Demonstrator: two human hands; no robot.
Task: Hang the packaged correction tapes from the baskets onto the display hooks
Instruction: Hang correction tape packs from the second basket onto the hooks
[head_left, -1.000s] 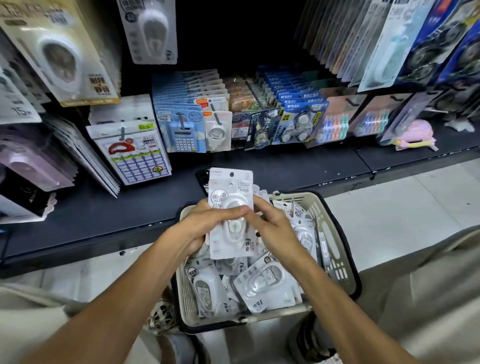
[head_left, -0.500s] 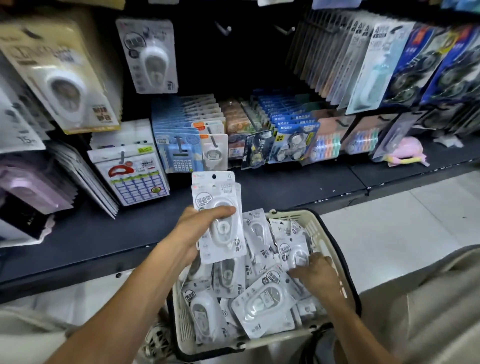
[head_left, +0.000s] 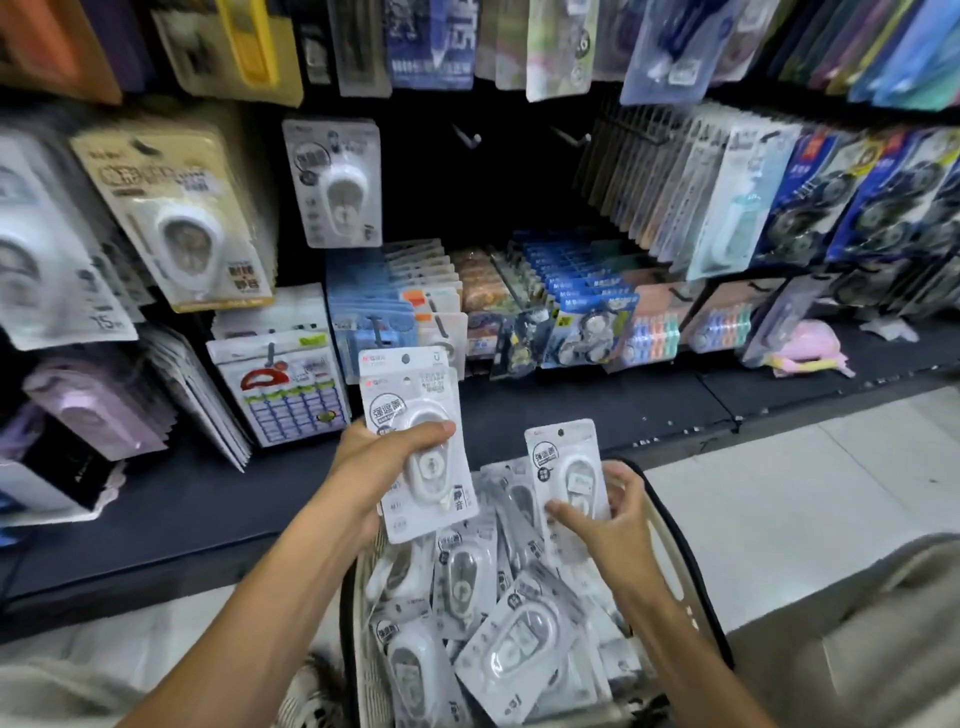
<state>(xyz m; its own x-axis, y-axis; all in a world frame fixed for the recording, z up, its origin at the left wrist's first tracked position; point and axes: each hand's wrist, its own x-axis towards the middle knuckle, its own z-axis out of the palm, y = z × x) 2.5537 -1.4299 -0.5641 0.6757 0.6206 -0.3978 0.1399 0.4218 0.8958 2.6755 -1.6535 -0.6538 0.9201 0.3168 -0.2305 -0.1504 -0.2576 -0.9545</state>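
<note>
My left hand (head_left: 382, 467) grips a small stack of white packaged correction tapes (head_left: 415, 410), held upright above the basket's left side. To its right, my right hand (head_left: 605, 525) pinches a single correction tape pack (head_left: 563, 457) lifted just above the pile. The cream basket (head_left: 680, 566) below holds several more packs (head_left: 514, 639) lying loose. On the dark back panel two bare display hooks (head_left: 470, 137) (head_left: 574, 137) stick out, beside a hook carrying one matching pack (head_left: 335, 182).
Hanging stationery packs crowd the panel left, right and above the bare hooks. A dark shelf ledge (head_left: 171, 514) runs below, with a pink item (head_left: 810, 348) lying at its right end. Pale floor tiles lie to the right.
My right hand came up out of the basket pinching one pack. The left hand kept its stack and stayed high. The view tilted up, showing more of the hooks.
</note>
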